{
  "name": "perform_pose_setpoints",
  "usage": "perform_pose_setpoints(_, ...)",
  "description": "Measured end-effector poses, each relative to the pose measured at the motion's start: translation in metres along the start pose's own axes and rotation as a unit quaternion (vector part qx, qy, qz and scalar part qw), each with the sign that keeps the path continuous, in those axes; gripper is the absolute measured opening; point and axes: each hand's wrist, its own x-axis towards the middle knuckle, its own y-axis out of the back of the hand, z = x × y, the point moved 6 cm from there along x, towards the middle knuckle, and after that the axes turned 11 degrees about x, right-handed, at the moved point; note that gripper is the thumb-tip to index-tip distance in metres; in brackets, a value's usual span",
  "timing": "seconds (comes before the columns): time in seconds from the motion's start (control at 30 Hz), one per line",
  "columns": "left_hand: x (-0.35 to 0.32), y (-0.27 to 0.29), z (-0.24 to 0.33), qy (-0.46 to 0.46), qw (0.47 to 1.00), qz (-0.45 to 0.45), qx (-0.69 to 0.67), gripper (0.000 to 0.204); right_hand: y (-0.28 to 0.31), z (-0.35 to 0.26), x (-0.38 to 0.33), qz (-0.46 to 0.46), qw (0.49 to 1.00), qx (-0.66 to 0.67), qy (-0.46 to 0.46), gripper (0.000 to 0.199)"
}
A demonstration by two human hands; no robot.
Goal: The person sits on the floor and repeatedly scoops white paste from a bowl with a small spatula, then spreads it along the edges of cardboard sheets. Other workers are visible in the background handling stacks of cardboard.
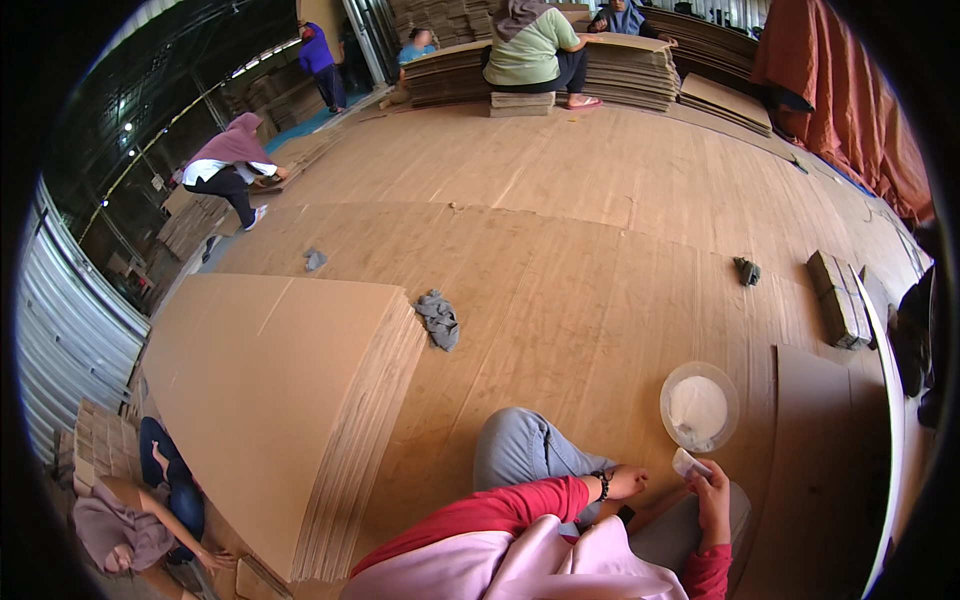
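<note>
I sit on a cardboard-covered floor with my knee in blue jeans (520,445) raised. My right hand (712,490) is closed around a small white piece, perhaps a sponge or cloth (688,463), just below a round clear bowl of white paste (699,406). My left hand (628,482), with a dark beaded bracelet on the wrist, rests on my leg beside the right hand; its fingers are mostly hidden. A tall stack of flat cardboard sheets (290,400) lies to my left.
A grey rag (438,318) lies by the stack's far corner; smaller rags (747,270) lie farther off. Bundles of cardboard (838,298) sit at the right. Several people work or sit among cardboard piles at the back and left. Orange cloth (850,90) hangs at the right.
</note>
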Motion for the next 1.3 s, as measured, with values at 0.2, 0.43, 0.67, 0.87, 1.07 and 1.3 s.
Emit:
perform_pose_setpoints(0.2,0.000,0.000,-0.005,0.005,1.000,-0.021,0.021,0.034,-0.001,-0.008,-0.003,0.005,0.998,-0.062,0.011,0.020)
perform_pose_setpoints(0.43,-0.005,0.012,0.005,-0.018,0.998,-0.054,0.029,0.037,0.005,0.005,0.002,0.011,0.999,-0.046,0.020,0.025)
perform_pose_setpoints(0.67,-0.007,0.020,0.011,-0.015,0.999,-0.037,0.015,0.037,0.007,0.018,0.009,-0.021,1.000,0.004,0.023,0.026)
perform_pose_setpoints(0.87,-0.007,0.019,0.011,-0.014,0.999,-0.047,0.015,0.038,0.007,0.020,0.010,-0.016,1.000,-0.005,0.013,0.023)
perform_pose_setpoints(1.07,-0.005,0.017,0.008,0.008,0.998,-0.065,0.024,0.039,0.008,0.013,0.007,-0.004,0.997,-0.073,-0.009,0.024)
perform_pose_setpoints(1.3,-0.002,0.012,0.001,0.020,0.996,-0.080,0.027,0.041,0.010,0.019,0.009,-0.002,0.997,-0.078,-0.010,0.028)
